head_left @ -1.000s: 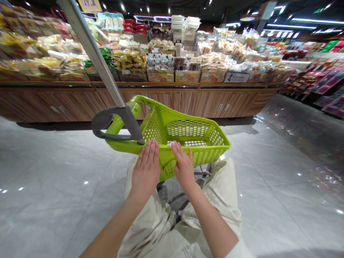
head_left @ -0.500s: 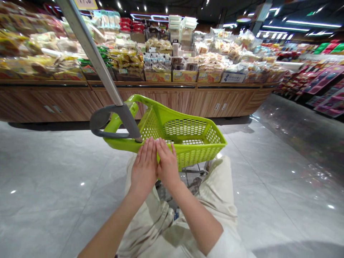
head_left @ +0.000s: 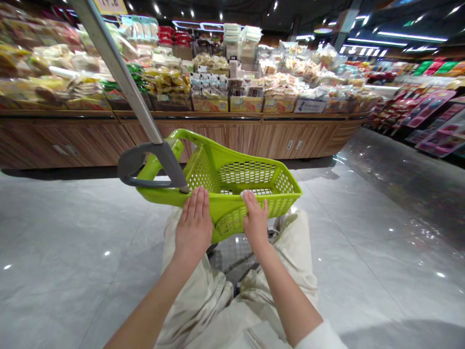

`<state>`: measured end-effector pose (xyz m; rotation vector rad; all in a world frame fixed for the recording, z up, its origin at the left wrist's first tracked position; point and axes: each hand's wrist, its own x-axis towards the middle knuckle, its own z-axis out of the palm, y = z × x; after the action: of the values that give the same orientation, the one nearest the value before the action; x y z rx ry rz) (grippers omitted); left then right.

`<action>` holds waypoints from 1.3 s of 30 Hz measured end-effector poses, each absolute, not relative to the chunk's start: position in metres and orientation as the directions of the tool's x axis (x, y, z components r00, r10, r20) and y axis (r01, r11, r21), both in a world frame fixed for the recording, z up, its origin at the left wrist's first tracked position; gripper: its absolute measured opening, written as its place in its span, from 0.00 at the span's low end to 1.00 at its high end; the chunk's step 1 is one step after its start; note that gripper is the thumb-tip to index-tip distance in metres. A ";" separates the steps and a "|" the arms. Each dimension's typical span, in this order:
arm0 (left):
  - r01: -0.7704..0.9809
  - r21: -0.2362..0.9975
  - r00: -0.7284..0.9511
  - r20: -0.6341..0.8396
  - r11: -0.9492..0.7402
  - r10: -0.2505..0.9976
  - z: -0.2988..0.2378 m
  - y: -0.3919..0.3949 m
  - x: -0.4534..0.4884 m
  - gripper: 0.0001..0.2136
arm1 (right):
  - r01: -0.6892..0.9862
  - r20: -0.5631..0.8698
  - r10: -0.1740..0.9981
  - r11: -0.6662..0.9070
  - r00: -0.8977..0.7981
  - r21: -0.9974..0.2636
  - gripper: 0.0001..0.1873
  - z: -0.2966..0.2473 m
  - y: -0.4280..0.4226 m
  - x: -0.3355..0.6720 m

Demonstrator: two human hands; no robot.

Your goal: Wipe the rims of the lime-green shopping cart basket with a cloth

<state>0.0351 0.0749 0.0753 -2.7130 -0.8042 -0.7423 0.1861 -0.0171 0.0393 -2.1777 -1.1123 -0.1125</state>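
A lime-green plastic shopping basket (head_left: 250, 177) on wheels stands right in front of my legs, and I see nothing inside it. My left hand (head_left: 193, 227) lies flat on its near rim with fingers stretched out and together. My right hand (head_left: 255, 218) rests on the same rim further right, fingers pressed on a small white cloth or wipe (head_left: 244, 195) whose edge shows at the fingertips. The basket's grey pull handle (head_left: 145, 162) and its metal pole (head_left: 116, 68) rise up to the left of my left hand.
A long wooden display counter (head_left: 232, 133) piled with packaged foods (head_left: 218, 82) runs across the back. More shelves of goods (head_left: 428, 111) line the right side. Glossy grey floor tiles (head_left: 381, 232) surround the basket. My pale trousers (head_left: 225, 295) fill the foreground.
Both hands were apart on the rim, came together at its middle, and have spread apart again; the right hand has slid right along the rim.
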 end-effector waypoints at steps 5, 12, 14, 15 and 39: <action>0.568 -0.084 0.732 0.506 -0.819 0.456 0.075 0.075 0.035 0.32 | 0.879 0.436 0.832 -0.123 0.344 -0.460 0.42 0.068 0.018 0.138; 0.568 -0.071 0.725 0.514 -0.820 0.458 0.076 0.075 0.032 0.33 | 0.829 0.418 0.733 -0.367 0.537 -0.422 0.46 0.035 -0.014 0.188; 0.566 -0.060 0.718 0.525 -0.822 0.456 0.076 0.074 0.033 0.33 | 0.761 0.384 0.669 -0.463 0.637 -0.454 0.45 0.028 -0.023 0.202; 0.566 -0.056 0.715 0.530 -0.823 0.456 0.076 0.074 0.033 0.33 | 0.734 0.370 0.646 -0.488 0.668 -0.472 0.44 0.027 -0.024 0.205; 0.571 0.023 0.653 0.592 -0.820 0.472 0.067 0.070 0.041 0.34 | 0.836 0.384 0.810 -0.219 0.443 -0.503 0.42 0.061 0.008 0.157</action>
<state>0.0406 0.0702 0.0669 -2.7039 -0.8601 -0.8978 0.1573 0.0077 0.0612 -2.0359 -1.3760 -0.0504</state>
